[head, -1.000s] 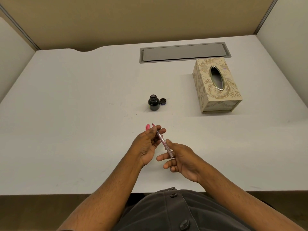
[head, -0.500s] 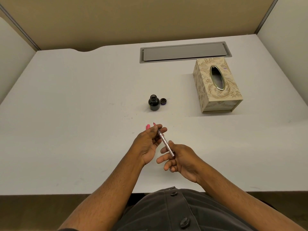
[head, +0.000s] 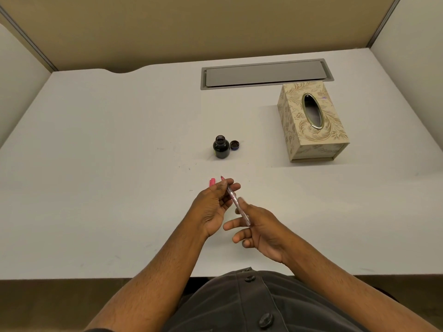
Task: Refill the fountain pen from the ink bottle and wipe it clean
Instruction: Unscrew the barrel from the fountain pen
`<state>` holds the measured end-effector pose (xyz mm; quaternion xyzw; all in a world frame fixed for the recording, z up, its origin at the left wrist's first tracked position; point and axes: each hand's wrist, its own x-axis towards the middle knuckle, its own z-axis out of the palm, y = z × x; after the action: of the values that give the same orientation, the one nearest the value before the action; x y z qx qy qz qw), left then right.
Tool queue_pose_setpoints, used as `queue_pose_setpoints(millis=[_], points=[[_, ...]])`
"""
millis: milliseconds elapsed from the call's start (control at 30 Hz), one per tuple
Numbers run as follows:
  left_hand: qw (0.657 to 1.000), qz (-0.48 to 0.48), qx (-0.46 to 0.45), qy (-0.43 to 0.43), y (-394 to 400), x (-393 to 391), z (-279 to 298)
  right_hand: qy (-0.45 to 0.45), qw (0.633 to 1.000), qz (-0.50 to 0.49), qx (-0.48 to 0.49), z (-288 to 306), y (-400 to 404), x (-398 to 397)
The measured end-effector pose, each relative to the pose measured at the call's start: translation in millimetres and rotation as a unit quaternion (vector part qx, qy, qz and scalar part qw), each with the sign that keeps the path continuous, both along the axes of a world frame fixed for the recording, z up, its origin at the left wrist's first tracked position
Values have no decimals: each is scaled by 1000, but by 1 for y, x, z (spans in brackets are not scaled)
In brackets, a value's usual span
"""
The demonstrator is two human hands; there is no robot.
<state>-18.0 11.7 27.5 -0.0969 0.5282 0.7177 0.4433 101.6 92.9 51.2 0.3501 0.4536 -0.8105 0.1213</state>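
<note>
A slim clear fountain pen (head: 233, 198) with a pink nib end pointing away from me is held between both hands above the white desk (head: 107, 164). My left hand (head: 215, 204) pinches its front part near the nib. My right hand (head: 259, 226) pinches its rear end between thumb and fingers. A pink pen part (head: 212, 182) shows just behind my left hand, mostly hidden. The small dark ink bottle (head: 221, 147) stands uncapped farther back, with its cap (head: 234, 145) lying right beside it.
A patterned beige tissue box (head: 311, 121) with an oval slot stands at the right rear. A grey cable hatch (head: 266, 74) is set into the desk behind it. Partition walls enclose the desk at the back and sides.
Both hands and the pen stay almost where they were; my right hand's fingers have shifted slightly along the pen's rear end.
</note>
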Motion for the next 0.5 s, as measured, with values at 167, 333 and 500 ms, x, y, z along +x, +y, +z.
queue_pose_setpoints(millis=[167, 333, 500], points=[[1000, 2, -1, -4, -1, 2, 0, -10, 1000, 6, 9, -3, 3, 1], [1000, 2, -8, 6, -1, 1, -1, 1, 1000, -3, 10, -1, 2, -1], [1000, 2, -8, 7, 0, 2, 0, 0, 1000, 1, 16, -2, 3, -1]])
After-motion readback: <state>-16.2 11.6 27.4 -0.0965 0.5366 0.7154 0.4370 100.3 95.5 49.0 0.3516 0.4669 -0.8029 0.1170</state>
